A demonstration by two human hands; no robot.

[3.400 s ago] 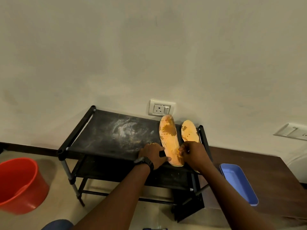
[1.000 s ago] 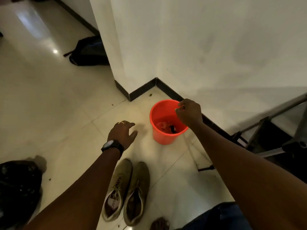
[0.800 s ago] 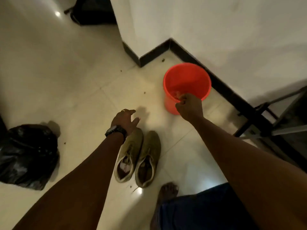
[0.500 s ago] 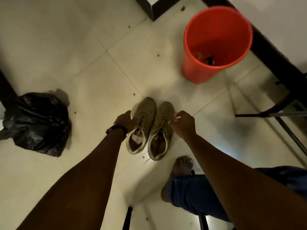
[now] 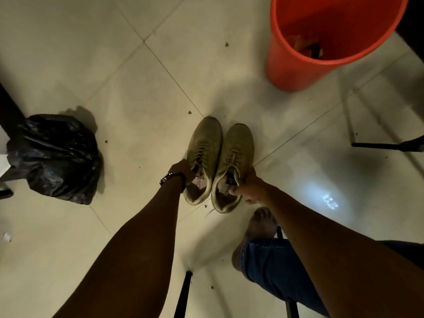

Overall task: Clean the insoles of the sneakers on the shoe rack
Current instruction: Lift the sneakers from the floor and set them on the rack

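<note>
A person is reaching down with both bare hands to a pair of olive sneakers standing side by side on the pale tiled floor (image 5: 68, 53). The left hand (image 5: 182, 171), with a dark watch (image 5: 172, 177) on its wrist, is closing its grip on the collar of the left sneaker (image 5: 203, 157). The right hand (image 5: 249, 187) is pinching the collar edge of the right sneaker (image 5: 234, 161), fingers curled shut around it. Both sneakers are resting flat, toes pointing away from the person. Just beside the sneakers' heels, a bare foot (image 5: 259, 226) is standing below a blue jeans leg (image 5: 270, 262). Beyond the toes, off to the right, an orange bucket (image 5: 298, 65) is standing. Well apart from the sneakers, to their left, a black plastic bag (image 5: 55, 157) is sitting.
</note>
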